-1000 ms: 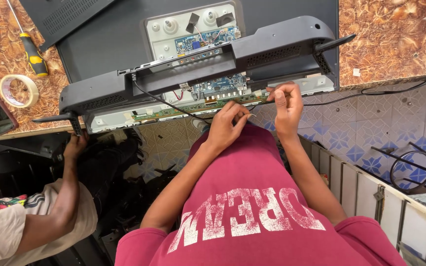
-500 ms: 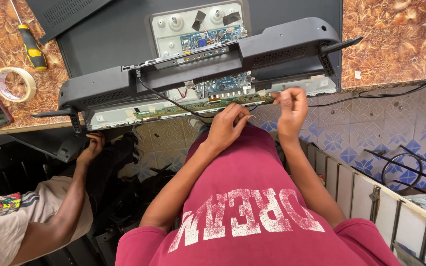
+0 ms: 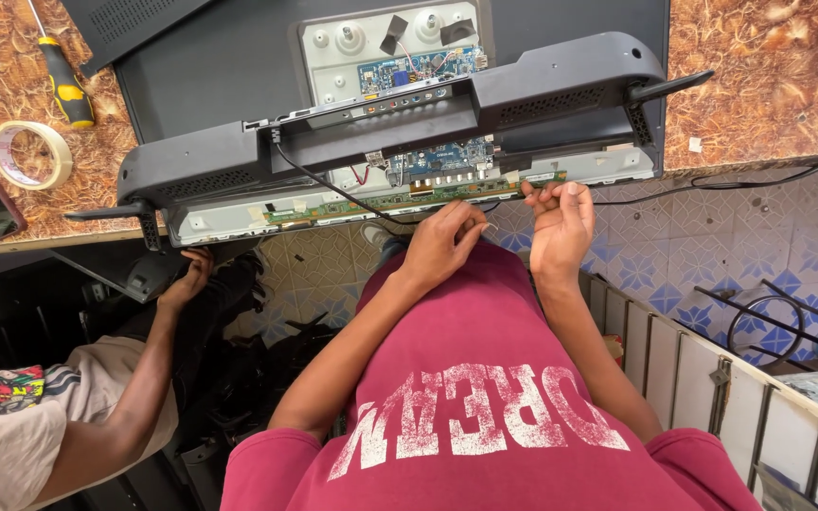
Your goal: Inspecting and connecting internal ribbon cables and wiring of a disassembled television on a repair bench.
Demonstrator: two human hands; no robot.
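The person in the dark red printed shirt (image 3: 485,378) has both hands at the lower edge of an opened flat-screen television (image 3: 239,66) lying face down on a brown marbled tabletop (image 3: 759,76) in the upper half of the frame. The left hand (image 3: 442,241), just left of centre, has its fingers curled narrow, the tips pinched together just below a long thin green circuit strip (image 3: 400,201) that runs along the set's lower edge; whether they grip anything cannot be told. The right hand (image 3: 560,222), just beside it, pinches the right end of that strip between thumb and fingers. Above the strip a dark grey plastic rear cover (image 3: 381,128) lies across the chassis, with a blue main circuit board (image 3: 437,156) beneath it.

At the left, another person's hand (image 3: 186,281) reaches up under the table edge. In the upper left lie a roll of clear tape (image 3: 30,154) and a yellow-and-black-handled screwdriver (image 3: 66,90).
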